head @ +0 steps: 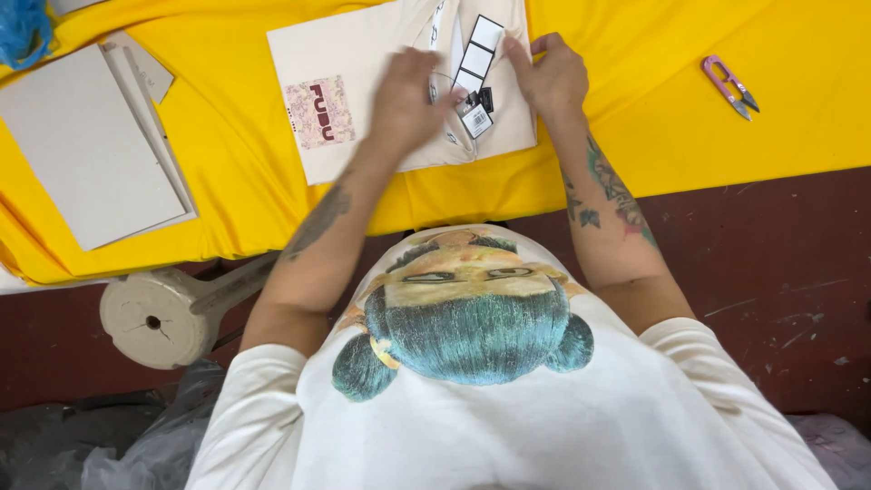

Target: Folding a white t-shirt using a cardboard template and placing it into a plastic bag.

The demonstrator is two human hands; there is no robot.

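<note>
Head view: cream folded garment (381, 86) flat on yellow-covered table (653, 136), far centre, long axis left-right, collar end pointing right. Left hand (406, 102) blurred, fingers curled over hang tags (475, 77) — grip unclear. Right hand (549, 77) fingers pinching garment's right edge. Pink snips (729, 86) far right; grey boards (91, 145) left.

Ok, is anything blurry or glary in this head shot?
Head view: the left hand is smeared by motion blur, while the right hand and the hang tags on the folded cream garment stay fairly sharp; light is even and soft, with no strong glare on the yellow cloth.
</note>
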